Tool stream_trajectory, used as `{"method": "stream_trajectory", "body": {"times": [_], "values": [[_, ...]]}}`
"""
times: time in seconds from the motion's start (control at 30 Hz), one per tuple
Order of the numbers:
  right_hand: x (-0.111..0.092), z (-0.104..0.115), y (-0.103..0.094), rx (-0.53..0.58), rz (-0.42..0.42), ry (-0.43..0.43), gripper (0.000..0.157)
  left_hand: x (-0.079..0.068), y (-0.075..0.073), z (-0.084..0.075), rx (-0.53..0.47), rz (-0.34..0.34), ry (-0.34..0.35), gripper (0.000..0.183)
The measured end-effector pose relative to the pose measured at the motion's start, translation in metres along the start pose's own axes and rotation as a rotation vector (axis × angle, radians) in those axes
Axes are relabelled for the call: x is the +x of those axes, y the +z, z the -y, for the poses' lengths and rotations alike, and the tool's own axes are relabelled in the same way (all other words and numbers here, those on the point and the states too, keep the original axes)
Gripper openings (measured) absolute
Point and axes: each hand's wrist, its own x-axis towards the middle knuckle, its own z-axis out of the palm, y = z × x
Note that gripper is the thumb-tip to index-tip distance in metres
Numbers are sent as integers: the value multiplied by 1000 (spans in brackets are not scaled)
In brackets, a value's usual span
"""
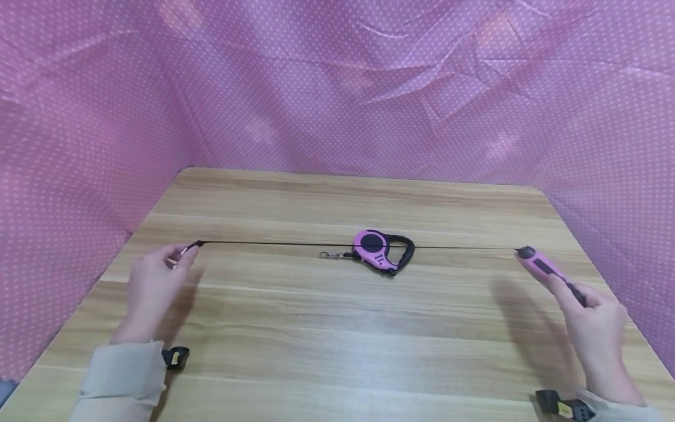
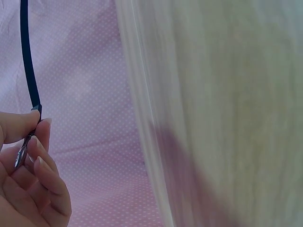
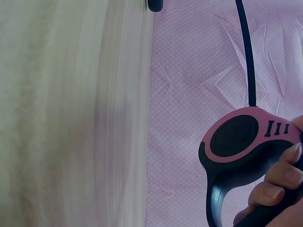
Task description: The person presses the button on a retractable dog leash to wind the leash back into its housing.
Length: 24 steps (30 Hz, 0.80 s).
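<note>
A pink and black retractable dog leash [image 1: 539,265] is held above the table's right side. My right hand [image 1: 596,319] grips it by its black handle, fingers curled round the loop in the right wrist view. From its housing [image 3: 265,118] a thin black strap [image 1: 279,243] runs taut across to the left. At the strap's other end my left hand [image 1: 158,284] pinches the metal clip [image 2: 21,153] between thumb and fingers, above the table. Behind the strap, a second pink and black retractable leash [image 1: 391,266] lies flat, its metal clip [image 1: 332,255] pointing left.
The wood-grain table [image 1: 337,334] spreads under both hands. Pink dotted cloth [image 1: 316,105] hangs behind it and along both sides. Black wrist devices [image 1: 176,357] sit at both cuffs.
</note>
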Motion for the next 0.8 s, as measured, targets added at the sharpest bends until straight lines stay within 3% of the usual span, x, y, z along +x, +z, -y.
{"method": "stream_trajectory", "body": {"times": [0.33, 0.8], "values": [[0, -1, 6, 35, -42, 3, 42, -1, -1, -3, 15, 9, 6, 47], [-2, 1, 9, 9, -12, 3, 52, -1, 1, -6, 25, 24, 0, 48]]}}
